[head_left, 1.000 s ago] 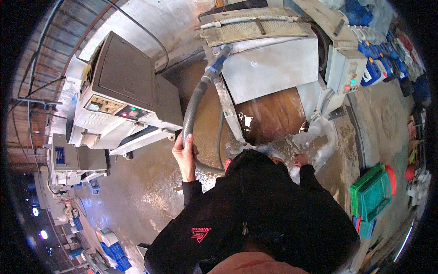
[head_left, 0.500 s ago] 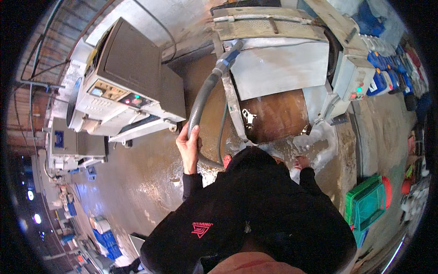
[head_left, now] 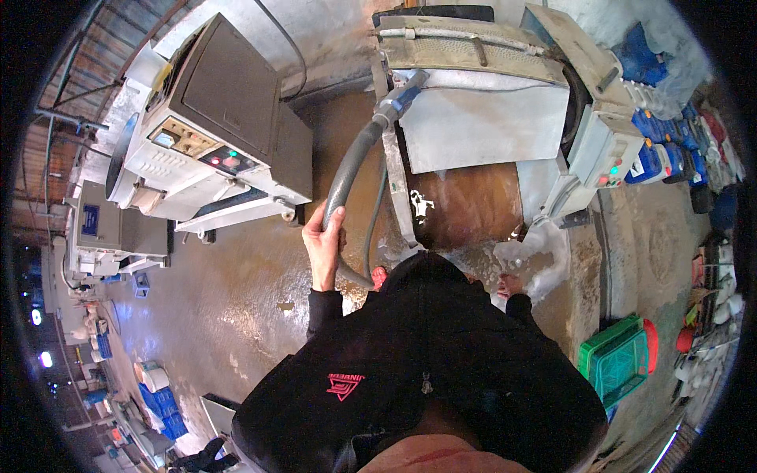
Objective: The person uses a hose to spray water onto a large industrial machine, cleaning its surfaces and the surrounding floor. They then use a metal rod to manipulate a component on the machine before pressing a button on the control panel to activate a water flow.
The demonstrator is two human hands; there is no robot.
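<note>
My left hand is closed around a thick grey hose. From my grip the hose bends up to a blue-and-grey valve fitting, whose end points at the upper left corner of a white panel on a big machine. Under that panel, a trough of brown liquid shows between the machine's side walls. My right hand hangs low beside my body, holding nothing, its fingers apart and partly curled. White foam lies on the wet floor near it.
A grey-and-white machine with a control panel stands at left. At right are a control box with lit buttons, blue containers, and green crates. A thinner hose trails on the wet floor near my foot.
The whole view has shifted slightly, with the left machine sliding further left. My left hand stays closed on the hose; my right hand still hangs low.
</note>
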